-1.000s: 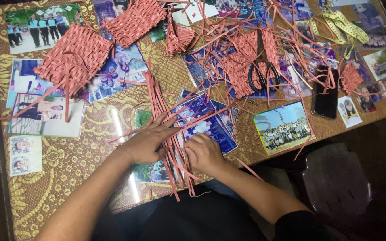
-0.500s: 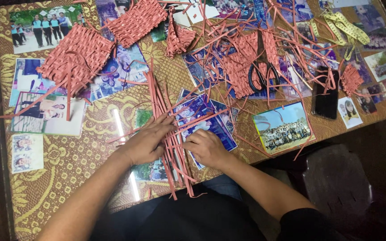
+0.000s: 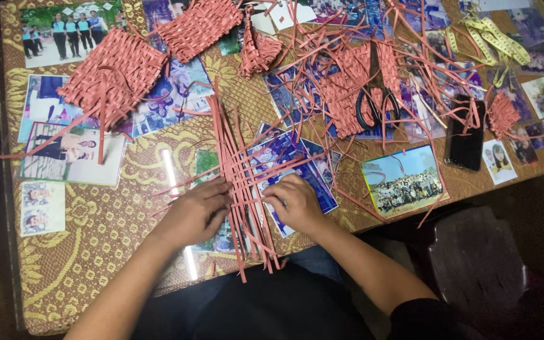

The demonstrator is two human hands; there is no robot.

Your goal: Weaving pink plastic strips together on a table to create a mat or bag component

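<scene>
Mid-weave, I reckon: left hand [image 3: 193, 211] and right hand [image 3: 294, 200] pinch crossing pink paper strips [image 3: 237, 170]; scissors [image 3: 373, 104] at 1 o'clock.

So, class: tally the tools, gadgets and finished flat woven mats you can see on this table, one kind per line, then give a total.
Flat woven pink mats: 2, one at the left and one at the top
Scissors: 1
Black phone: 1
Yellow measuring tape: 1
Total: 5
</scene>
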